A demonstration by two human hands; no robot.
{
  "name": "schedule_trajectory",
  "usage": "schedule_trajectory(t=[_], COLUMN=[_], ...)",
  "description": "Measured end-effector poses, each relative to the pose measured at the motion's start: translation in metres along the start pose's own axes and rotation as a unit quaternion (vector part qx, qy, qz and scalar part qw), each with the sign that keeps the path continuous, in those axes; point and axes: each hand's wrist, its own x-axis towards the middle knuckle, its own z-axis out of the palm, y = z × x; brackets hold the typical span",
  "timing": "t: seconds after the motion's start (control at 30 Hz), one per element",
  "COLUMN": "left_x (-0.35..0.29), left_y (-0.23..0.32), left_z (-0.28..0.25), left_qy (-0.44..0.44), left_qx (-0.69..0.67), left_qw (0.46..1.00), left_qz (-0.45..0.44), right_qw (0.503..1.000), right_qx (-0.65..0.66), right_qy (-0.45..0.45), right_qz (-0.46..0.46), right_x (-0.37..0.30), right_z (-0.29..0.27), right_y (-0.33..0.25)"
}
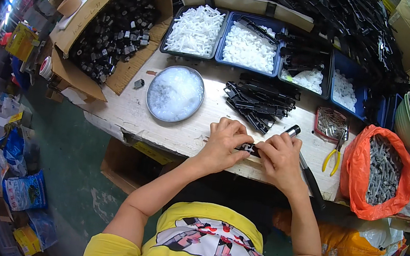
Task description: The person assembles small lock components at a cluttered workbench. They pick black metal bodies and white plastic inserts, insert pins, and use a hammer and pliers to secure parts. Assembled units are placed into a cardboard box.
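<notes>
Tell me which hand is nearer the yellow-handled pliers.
Right. The right hand is left of the pliers, with a black-handled tool between; the left hand is farther left.

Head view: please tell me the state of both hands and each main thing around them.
Left hand: pinching the black part
Right hand: touching its other end
Black part: held
Cardboard box: open, holding dark pieces
Round dish: holding whitish, translucent matter
Leftmost tray: uncovered, holding white pins
Red bag: open, filled with grey pieces
Yellow-handled pliers: handles spread apart
Bowls: stacked, tilted
</notes>
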Motion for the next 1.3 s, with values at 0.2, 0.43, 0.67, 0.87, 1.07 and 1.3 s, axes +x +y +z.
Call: schedule_trajectory(t=[0.2,0.43,0.67,0.87,1.07,1.3], left_x=[0.014,0.014,0.016,0.045,0.141,0.266], left_y=[0.008,0.006,0.01,0.043,0.059,0.083], left_z=[-0.003,-0.009,-0.007,-0.017,0.027,0.125], left_qy=[-0.05,-0.075,-0.07,-0.19,-0.149,-0.046], left_qx=[0.079,0.078,0.121,0.31,0.201,0.234], left_qw=[0.996,0.994,0.988,0.92,0.948,0.951], left_qz=[0.011,0.03,0.061,0.145,0.197,0.196], right_qw=[0.999,0.999,0.999,0.984,0.956,0.929], right_qx=[0.04,0.032,0.05,0.02,-0.148,-0.286], right_qy=[0.006,-0.007,0.004,0.136,0.124,0.068], right_qz=[0.017,0.007,0.021,0.11,0.222,0.224], right_x=[-0.003,-0.008,-0.013,-0.018,-0.026,-0.005], right_z=[0.001,-0.003,-0.001,-0.028,-0.05,-0.037], right_y=[0.004,0.004,0.006,0.051,0.107,0.132])
